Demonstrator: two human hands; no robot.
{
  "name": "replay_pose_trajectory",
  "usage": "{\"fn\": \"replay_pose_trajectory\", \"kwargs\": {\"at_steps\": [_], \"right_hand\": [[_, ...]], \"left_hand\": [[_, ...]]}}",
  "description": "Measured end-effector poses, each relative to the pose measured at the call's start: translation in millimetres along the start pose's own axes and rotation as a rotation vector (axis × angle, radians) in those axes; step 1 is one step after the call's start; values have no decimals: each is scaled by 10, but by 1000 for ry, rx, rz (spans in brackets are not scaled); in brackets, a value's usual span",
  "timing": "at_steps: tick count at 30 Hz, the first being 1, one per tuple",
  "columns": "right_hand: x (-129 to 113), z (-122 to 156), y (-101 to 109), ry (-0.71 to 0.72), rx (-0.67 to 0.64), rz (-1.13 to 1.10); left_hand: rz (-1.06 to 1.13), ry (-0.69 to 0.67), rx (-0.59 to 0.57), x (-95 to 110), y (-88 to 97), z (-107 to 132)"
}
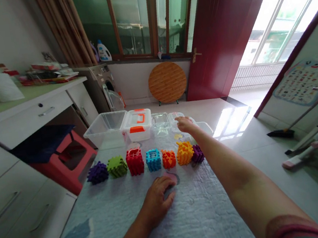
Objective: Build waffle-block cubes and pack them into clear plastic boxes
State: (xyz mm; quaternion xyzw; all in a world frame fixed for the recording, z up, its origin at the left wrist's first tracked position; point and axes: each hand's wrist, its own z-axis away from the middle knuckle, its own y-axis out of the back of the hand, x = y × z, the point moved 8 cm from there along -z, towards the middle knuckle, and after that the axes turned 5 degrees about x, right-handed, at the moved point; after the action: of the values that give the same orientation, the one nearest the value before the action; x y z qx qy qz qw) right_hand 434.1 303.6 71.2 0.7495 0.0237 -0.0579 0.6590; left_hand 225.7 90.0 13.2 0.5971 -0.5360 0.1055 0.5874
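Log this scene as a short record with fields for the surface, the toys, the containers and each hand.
Surface: quilted cloth, pale blue
Toys: row of toy cubes, seven: purple, green, red, blue, orange, yellow, purple
Containers: open clear bin; lidded box with orange latches; small clear tubs, all behind the row
Left hand: flat on the cloth, holds nothing
Right hand: stretched past the row, at the small clear tubs; contact unclear
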Motion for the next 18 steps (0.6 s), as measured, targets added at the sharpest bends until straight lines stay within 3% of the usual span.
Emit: {"fn": "replay_pose_trajectory", "kwargs": {"at_steps": [8, 18], "right_hand": [[19, -24, -6, -36, -19, 22], [-52, 123, 116, -5, 63, -18]], "left_hand": [[21, 20, -15, -14, -7, 8], [26, 16, -18, 5, -4, 7]]}}
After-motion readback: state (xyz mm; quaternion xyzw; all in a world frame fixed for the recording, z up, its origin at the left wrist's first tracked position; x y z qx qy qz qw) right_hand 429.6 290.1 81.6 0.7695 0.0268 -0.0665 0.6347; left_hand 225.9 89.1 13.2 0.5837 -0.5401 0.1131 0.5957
